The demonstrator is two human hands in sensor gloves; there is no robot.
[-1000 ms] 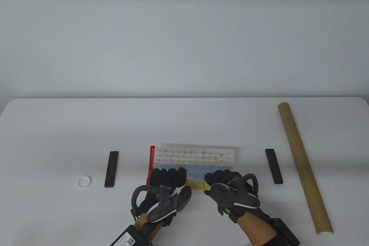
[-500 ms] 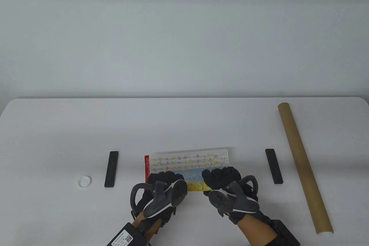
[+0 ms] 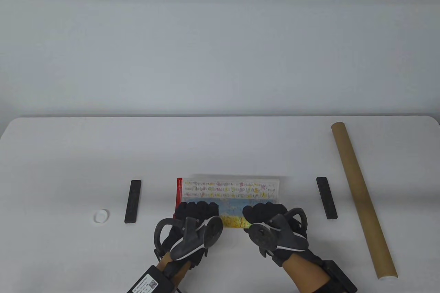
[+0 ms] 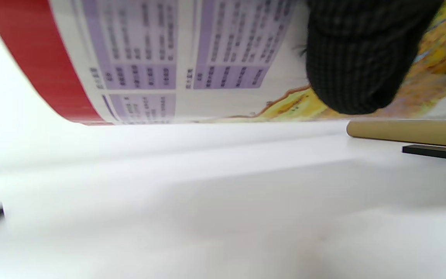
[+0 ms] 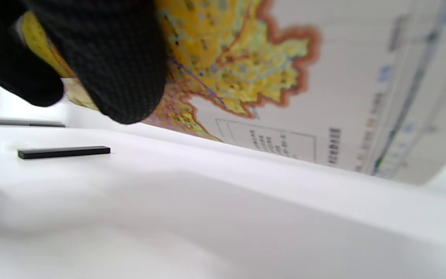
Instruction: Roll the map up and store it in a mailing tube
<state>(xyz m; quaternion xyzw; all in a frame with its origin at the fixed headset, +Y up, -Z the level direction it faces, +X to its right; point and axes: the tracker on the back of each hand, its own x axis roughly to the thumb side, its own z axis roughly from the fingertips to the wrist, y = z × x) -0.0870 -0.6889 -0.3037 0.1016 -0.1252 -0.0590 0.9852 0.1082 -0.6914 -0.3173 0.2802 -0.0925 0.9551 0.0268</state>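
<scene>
Gripping the partly rolled map [image 3: 228,192] from its near side, the left hand [image 3: 196,214] and the right hand [image 3: 266,215] sit side by side, fingers curled over the top of the roll. Each grip is closed around the map's rolled portion: the left hand holds it near the red-bordered end, the right hand nearer the other end. In the left wrist view a gloved fingertip [image 4: 358,62] presses on the curved printed sheet [image 4: 176,62], whose red margin bows down to the worktop [image 4: 207,201]. In the right wrist view the gloved fingers [image 5: 118,58] rest on the yellow map area [image 5: 242,66], and the paper curves up off the surface.

The map lies at the near middle of the worktop [image 3: 220,145], its long side running left to right, with rows of small coloured print on the far strip and blue and yellow areas showing between the hands.

Flanking it, well apart on either side, are two black bars: one on the left [image 3: 132,201], one on the right [image 3: 326,198]. A small white cap [image 3: 101,216] lies beyond the left bar. The brown mailing tube [image 3: 362,198] lies at the right side of the worktop, angled from far to near, its near end white-rimmed.
</scene>
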